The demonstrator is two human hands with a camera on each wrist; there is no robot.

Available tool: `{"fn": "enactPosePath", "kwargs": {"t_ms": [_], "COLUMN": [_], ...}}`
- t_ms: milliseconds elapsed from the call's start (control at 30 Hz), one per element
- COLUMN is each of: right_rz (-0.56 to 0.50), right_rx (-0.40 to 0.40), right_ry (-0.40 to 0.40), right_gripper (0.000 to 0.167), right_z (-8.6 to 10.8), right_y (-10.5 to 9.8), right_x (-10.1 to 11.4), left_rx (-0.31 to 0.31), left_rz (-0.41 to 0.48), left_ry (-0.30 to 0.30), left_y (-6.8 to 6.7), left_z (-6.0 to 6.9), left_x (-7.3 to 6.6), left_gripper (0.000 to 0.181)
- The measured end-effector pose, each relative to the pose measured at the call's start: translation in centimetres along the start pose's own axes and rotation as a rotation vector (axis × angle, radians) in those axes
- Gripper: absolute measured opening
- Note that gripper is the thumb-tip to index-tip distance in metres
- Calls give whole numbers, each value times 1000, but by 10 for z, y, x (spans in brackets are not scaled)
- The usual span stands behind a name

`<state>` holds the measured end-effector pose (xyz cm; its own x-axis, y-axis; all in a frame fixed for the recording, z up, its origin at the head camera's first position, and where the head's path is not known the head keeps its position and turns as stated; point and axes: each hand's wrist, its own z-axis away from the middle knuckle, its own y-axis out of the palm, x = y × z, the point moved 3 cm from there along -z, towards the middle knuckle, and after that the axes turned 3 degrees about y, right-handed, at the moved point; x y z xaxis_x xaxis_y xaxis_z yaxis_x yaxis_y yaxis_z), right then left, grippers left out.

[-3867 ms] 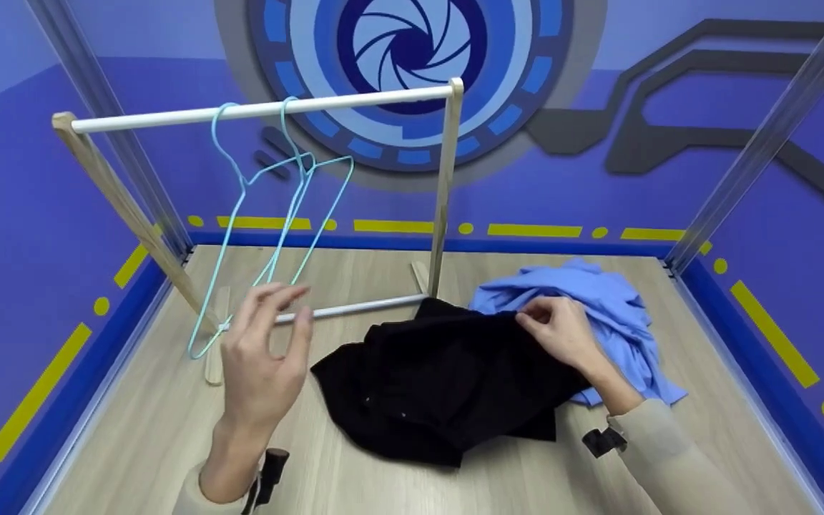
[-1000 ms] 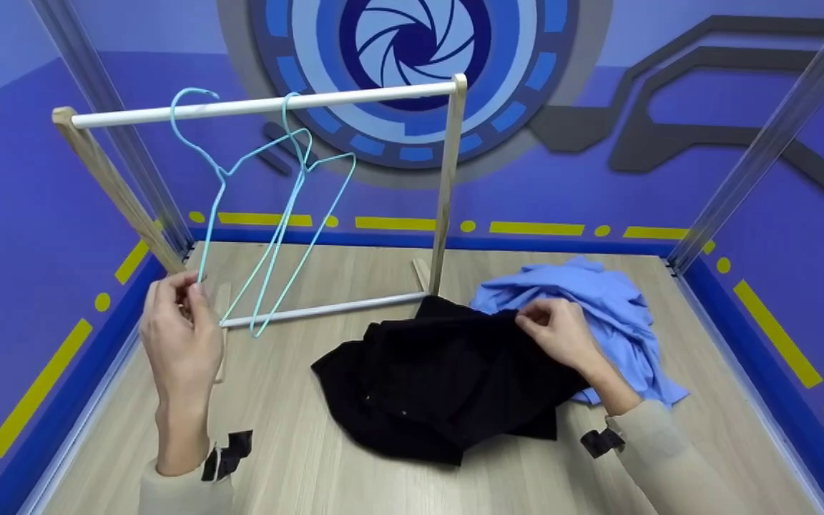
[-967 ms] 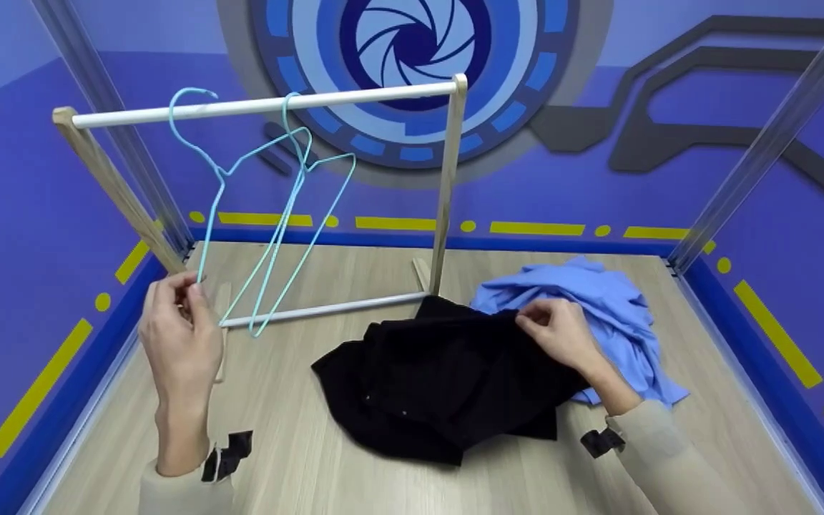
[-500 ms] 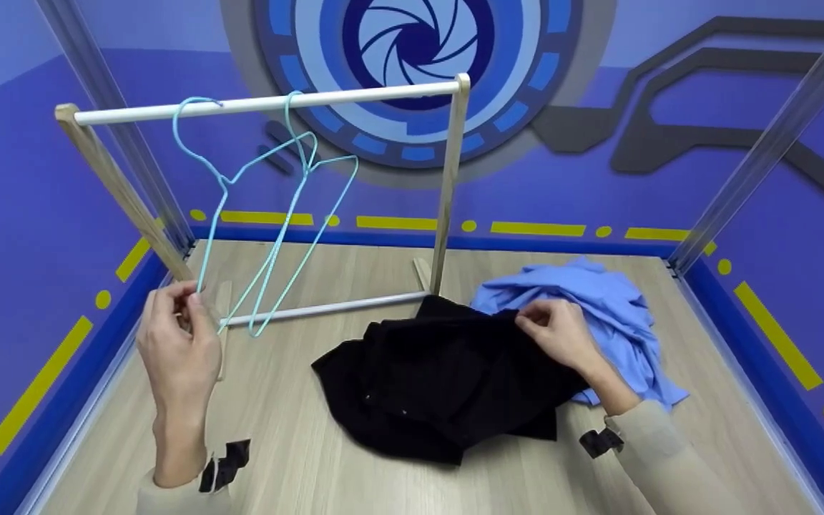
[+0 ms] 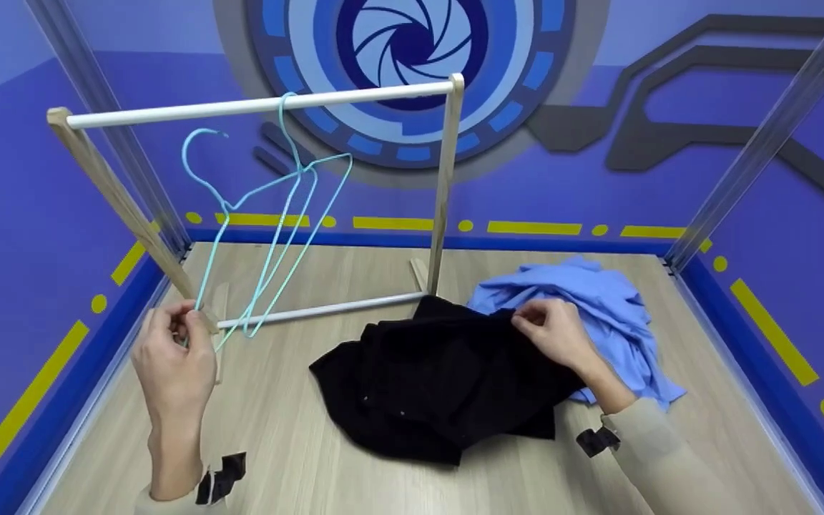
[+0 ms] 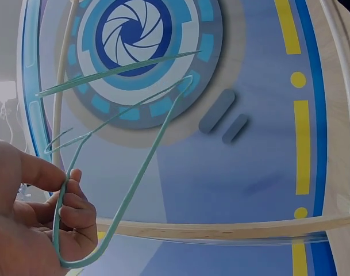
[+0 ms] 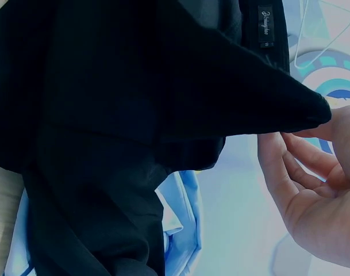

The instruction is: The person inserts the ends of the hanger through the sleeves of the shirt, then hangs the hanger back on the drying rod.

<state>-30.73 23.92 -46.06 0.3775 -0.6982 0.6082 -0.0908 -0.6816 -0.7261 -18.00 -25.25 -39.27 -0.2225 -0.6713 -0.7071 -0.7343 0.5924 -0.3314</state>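
Note:
Between thumb and fingers, my left hand (image 5: 174, 357) pinches the side of a light-blue wire hanger (image 5: 226, 207). Its hook hangs free, below and in front of the rail, and the left wrist view shows the grip near a lower corner. With my right hand (image 5: 555, 332) I pinch the upper edge of a black shirt (image 5: 448, 379), which lies bunched on the table. A small label (image 7: 266, 24) shows inside its neck in the right wrist view. A second light-blue hanger (image 5: 351, 157) hangs on the white rail (image 5: 190, 111), overlapping the first in the head view.
The clothes rack's wooden posts (image 5: 446, 186) stand at the back left. A crumpled blue garment (image 5: 598, 307) lies behind and right of the black shirt, partly under it. Blue patterned walls (image 5: 512, 179) enclose the wooden table (image 5: 297, 458).
My left hand took hold of one hanger, lifted its hook off the rail, then lowered it to the near side. The right hand keeps its hold on the shirt in place.

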Motion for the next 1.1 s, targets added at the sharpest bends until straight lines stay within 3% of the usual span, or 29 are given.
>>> {"fn": "enactPosePath", "kwargs": {"t_ms": [267, 533, 833, 1100], "right_rz": [-11, -7, -7, -9], "right_rx": [0, 7, 3, 15], "right_ry": [-10, -5, -2, 4], "right_gripper": [6, 6, 5, 4], "right_z": [1, 1, 1, 1], "right_y": [-1, -1, -2, -2], "right_x": [1, 0, 0, -1], "left_rx": [69, 61, 144, 178], "left_rz": [-23, -57, -67, -88], "left_ry": [-74, -48, -72, -59], "left_y": [4, 8, 11, 14], "left_z": [2, 3, 5, 6], "left_x": [9, 16, 24, 28], "left_gripper": [22, 18, 17, 16]}}
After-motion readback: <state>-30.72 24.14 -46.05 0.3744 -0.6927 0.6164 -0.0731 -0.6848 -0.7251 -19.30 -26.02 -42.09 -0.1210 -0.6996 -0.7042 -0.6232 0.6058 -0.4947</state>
